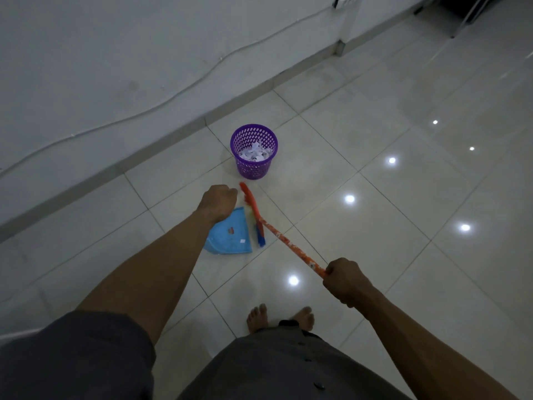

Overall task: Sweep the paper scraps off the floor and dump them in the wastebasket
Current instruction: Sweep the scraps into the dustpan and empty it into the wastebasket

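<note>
A purple mesh wastebasket (253,166) stands on the tiled floor near the wall, with white paper scraps (255,153) inside. In front of it lies a blue dustpan (227,236). My left hand (218,201) is a closed fist just above the dustpan's narrow end, and the handle is hidden beneath it. My right hand (344,280) grips the end of the orange broom handle (291,246). The broom head (251,207) rests along the dustpan's right edge. I see no loose scraps on the floor.
A grey baseboard and white wall (144,67) run diagonally behind the wastebasket, with a thin cable along the wall. My bare feet (279,317) stand on glossy tiles below the dustpan. Open tile floor extends to the right.
</note>
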